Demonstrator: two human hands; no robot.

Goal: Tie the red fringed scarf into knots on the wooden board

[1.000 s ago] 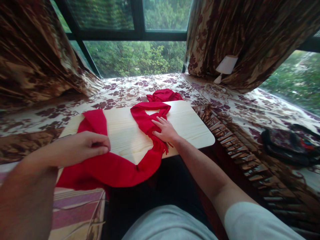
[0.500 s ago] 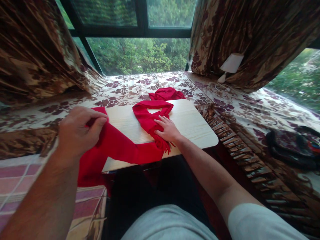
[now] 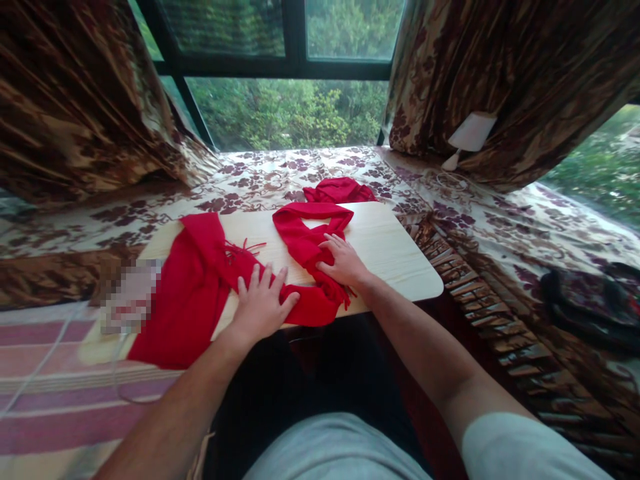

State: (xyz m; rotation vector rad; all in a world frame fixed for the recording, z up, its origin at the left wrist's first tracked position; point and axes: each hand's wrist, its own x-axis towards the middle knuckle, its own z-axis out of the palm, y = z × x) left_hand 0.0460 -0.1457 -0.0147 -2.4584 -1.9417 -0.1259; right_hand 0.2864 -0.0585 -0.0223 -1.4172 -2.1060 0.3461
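Observation:
A red scarf [image 3: 193, 293] with fringed ends lies across a pale wooden board [image 3: 400, 257]. On the right it forms a loop with a gap showing the wood; on the left it spreads wide and hangs past the near edge. My left hand [image 3: 263, 303] rests on the stretch between, fingers spread. Lying on the crossing below the loop is my right hand [image 3: 344, 262], its fingers extended. One fringe shows beyond my left hand, another beside my right wrist.
More bunched red fabric [image 3: 340, 190] sits behind the board on the floral cover [image 3: 270, 175]. A white lamp [image 3: 473, 132] stands at the back right. Black straps or a bag [image 3: 585, 307] lie at right. A blurred-out object [image 3: 131, 295] with a cable is at the board's left end.
My left hand has let go of the scarf's left part, moved right and flattened onto its middle. That left part now lies down with its fringe showing. My right hand stays on the crossing.

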